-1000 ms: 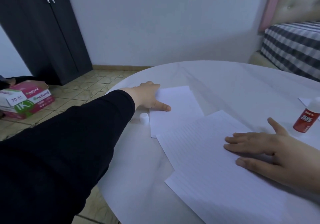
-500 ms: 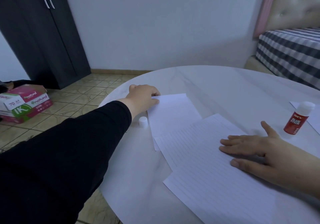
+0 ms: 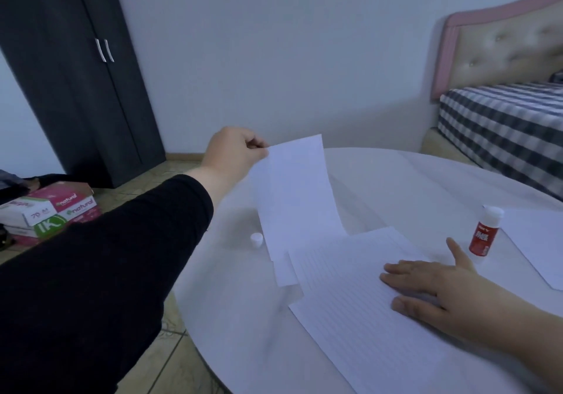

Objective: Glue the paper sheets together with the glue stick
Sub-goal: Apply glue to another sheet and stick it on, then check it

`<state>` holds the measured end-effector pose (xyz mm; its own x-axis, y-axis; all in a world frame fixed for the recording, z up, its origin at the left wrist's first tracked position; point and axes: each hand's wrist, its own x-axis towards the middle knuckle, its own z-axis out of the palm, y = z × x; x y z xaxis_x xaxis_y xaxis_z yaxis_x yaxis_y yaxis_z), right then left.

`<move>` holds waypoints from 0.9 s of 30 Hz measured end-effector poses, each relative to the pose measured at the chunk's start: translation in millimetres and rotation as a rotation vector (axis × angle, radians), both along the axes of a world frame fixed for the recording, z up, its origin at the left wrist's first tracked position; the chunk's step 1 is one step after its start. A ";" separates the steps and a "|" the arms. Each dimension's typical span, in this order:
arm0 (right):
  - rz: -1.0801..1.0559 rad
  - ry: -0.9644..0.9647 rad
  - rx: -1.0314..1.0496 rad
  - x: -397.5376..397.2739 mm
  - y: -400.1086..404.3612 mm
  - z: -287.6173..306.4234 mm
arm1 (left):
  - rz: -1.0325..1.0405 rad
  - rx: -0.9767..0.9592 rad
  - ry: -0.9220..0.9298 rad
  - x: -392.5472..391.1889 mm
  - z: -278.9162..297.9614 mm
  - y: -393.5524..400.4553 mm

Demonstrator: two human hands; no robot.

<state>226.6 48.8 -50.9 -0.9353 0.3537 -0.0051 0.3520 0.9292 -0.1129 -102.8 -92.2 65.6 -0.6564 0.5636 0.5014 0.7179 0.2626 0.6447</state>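
Two sheets in play in the head view, and going by how they lie, nothing looks joined yet. The left hand [image 3: 234,153] pinches the top corner of the plain sheet [image 3: 297,198] and holds it up off the counter [image 3: 380,180], its lower end dipping behind the lined sheet [image 3: 359,299]. The right hand [image 3: 438,290] lies flat, fingers straight, pressing the lined sheet down. The glue stick [image 3: 484,230] stands upright just beyond that hand, not held — its little white cap [image 3: 256,239] sits apart, near the counter's left edge. So I'd guess it's uncapped, but spreading glue and pressing the sheets together is all still left.
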 end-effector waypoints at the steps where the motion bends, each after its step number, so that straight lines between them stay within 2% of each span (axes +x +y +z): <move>1: -0.012 -0.008 -0.011 1.4 -2.0 2.0 | 0.004 0.045 -0.045 6.2 8.6 -4.8; 8: -0.063 -0.009 -0.106 13.2 -17.5 12.5 | -0.007 0.273 -0.271 62.1 39.1 -36.6; 14: -0.140 0.040 -0.103 28.8 -27.3 22.5 | -0.155 0.397 -0.312 108.2 56.9 -54.6; 18: -0.223 0.199 -0.111 47.3 -31.8 38.2 | -0.230 0.457 -0.326 142.8 65.8 -61.2; 22: -0.319 0.446 -0.146 65.0 -41.0 58.0 | -0.283 0.588 -0.368 176.7 68.8 -62.9; 27: -0.470 0.780 -0.198 86.8 -45.9 78.3 | -0.225 0.682 -0.598 198.9 42.9 -63.9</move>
<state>313.4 2.9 27.4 -0.4602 0.7571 0.4636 0.4451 0.6486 -0.6174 96.1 -156.0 108.5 -0.8234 0.4169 0.3851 0.2054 -0.4136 0.8870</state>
